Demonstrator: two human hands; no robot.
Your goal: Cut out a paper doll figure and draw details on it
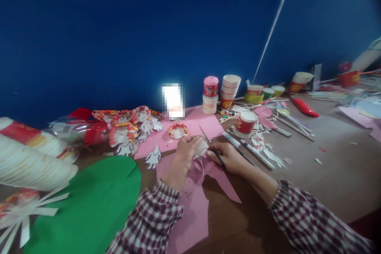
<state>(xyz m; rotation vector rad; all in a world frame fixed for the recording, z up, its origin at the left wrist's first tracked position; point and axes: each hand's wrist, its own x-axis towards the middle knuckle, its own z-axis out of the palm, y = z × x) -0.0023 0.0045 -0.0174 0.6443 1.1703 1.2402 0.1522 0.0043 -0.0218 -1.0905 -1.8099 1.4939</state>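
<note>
Simply white paper point(201, 147), dark pointed scissors point(219, 158)

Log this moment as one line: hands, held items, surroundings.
left hand: holding white paper piece; right hand: holding scissors, close to that piece; below: pink sheet; right side: white marker

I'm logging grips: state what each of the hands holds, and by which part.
The right hand holds scissors by the handle end; the left hand holds a white paper piece by its left side.
</note>
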